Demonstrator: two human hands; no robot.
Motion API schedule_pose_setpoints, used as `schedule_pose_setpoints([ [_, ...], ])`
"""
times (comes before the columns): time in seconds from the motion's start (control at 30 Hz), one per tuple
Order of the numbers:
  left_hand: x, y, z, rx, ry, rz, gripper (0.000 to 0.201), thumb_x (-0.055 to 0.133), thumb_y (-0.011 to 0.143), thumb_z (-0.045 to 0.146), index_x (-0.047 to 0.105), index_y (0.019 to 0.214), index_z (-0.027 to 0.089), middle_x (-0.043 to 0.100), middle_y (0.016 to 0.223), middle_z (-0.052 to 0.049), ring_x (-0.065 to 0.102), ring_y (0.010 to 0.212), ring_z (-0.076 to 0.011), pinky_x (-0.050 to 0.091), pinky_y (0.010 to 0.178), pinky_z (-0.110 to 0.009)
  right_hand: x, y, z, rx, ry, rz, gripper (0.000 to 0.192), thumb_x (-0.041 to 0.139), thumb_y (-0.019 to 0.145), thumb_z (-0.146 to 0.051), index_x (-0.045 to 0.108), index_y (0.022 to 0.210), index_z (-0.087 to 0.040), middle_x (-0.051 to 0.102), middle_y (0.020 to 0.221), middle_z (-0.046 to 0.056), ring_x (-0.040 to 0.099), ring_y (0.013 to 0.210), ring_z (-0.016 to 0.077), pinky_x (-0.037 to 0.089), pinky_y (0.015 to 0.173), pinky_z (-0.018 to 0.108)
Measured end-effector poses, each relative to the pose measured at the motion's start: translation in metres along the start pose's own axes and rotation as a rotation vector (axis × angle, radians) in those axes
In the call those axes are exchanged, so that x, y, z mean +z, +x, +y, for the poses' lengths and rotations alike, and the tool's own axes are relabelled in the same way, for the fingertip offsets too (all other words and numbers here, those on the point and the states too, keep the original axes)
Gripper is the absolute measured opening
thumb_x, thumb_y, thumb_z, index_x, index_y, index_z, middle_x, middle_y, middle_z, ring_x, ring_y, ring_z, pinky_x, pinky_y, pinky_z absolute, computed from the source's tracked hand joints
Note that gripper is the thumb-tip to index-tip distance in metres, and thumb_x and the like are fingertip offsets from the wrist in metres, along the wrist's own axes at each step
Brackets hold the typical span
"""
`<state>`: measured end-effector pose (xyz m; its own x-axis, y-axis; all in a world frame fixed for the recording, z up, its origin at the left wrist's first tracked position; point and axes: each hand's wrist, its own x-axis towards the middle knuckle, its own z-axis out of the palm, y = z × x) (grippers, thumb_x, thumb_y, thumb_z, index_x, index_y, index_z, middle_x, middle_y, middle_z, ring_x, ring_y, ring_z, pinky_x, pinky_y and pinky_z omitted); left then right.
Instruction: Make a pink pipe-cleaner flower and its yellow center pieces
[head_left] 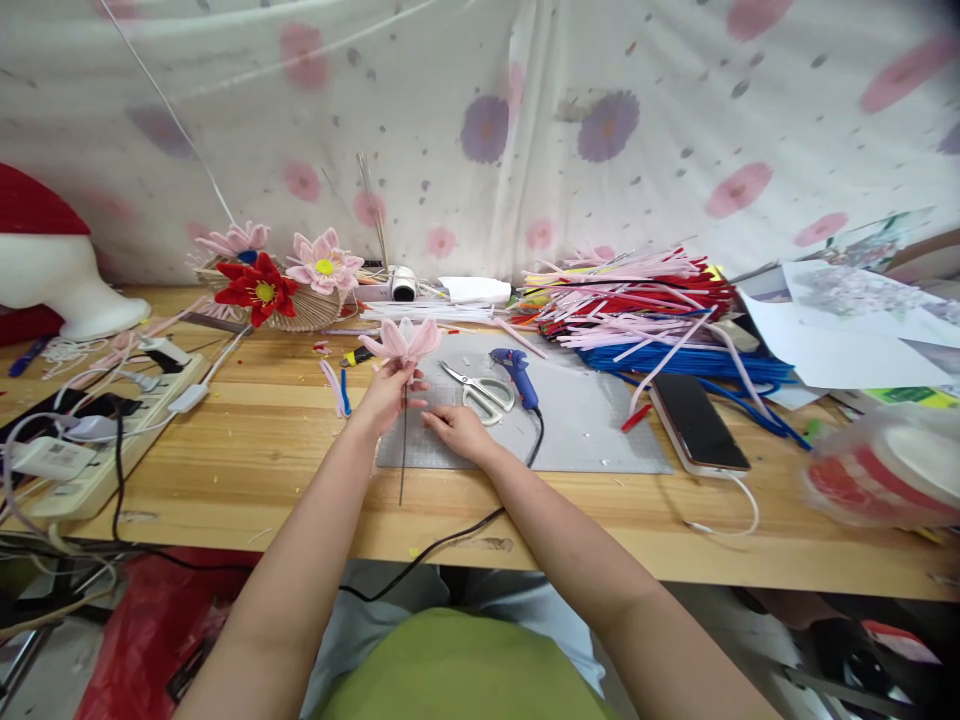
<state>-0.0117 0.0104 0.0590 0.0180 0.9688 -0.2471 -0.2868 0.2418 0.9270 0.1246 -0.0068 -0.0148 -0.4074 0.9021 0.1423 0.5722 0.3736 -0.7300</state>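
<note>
My left hand [388, 392] holds a pink pipe-cleaner flower [406, 339] upright by its thin dark wire stem [403, 455], which hangs down past the wrist. My right hand [459, 430] rests on the grey cutting mat [592, 430] just right of the stem, fingers curled, pointing toward it; whether it pinches anything is not clear. White-handled scissors [484, 390] and a blue glue gun [516, 375] lie on the mat right behind that hand.
A pile of pink, red and blue pipe cleaners [637, 310] lies at the back right, with a black phone [697, 420] on a cable. A basket of finished flowers [277, 280] stands back left. A power strip [112, 430] sits left, papers [847, 320] right.
</note>
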Motion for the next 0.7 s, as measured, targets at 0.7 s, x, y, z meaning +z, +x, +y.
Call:
schedule_pose_setpoints([
  [0.7,-0.008,0.006,-0.003,0.032,0.395,0.153,0.016,0.054,0.078,0.024,0.058,0.070,0.011,0.047,0.051,0.003,0.042,0.039,-0.0045,0.028,0.035,-0.014,0.000,-0.002,-0.001,0.018,0.020,0.001,0.035,0.041,0.087,-0.039,0.068,0.077,-0.018,0.067,0.072,0.002,0.054,0.062,0.0106,0.032,0.058,0.021],
])
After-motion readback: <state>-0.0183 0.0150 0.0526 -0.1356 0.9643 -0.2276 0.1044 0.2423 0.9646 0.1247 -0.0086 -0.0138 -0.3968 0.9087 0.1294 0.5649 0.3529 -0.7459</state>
